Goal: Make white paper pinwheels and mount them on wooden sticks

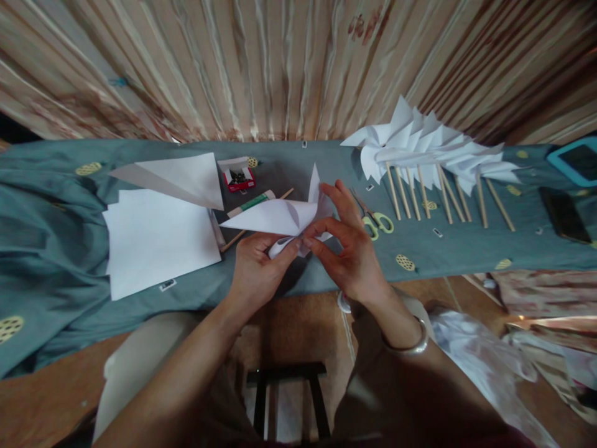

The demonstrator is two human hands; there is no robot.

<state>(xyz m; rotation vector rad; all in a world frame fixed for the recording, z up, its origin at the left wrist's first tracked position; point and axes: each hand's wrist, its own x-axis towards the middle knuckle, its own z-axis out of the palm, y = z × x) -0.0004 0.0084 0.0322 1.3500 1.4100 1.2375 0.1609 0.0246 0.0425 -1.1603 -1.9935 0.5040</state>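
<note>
Between my hands is a white paper pinwheel [275, 214], its blades curled in toward the middle and one tip pointing up. My left hand [259, 264] grips its lower left side, thumb pressed near the centre. With thumb and index finger, my right hand [347, 249] pinches the paper at the centre, other fingers raised. Whether a pin sits there is hidden. Under the pinwheel lies a wooden stick [233, 241], beside a green-and-white glue stick [254, 201]. A small red box [239, 178] of dark pins stands open behind. Scissors [377, 223] with light green handles lie right of my right hand.
A stack of white paper [161, 242] lies at left, with a folded sheet [181, 177] behind it. Several finished pinwheels [429, 146] on sticks overlap at the back right. A dark phone [564, 214] and a blue-framed device [576, 162] rest at the far right. Curtains [280, 68] hang behind.
</note>
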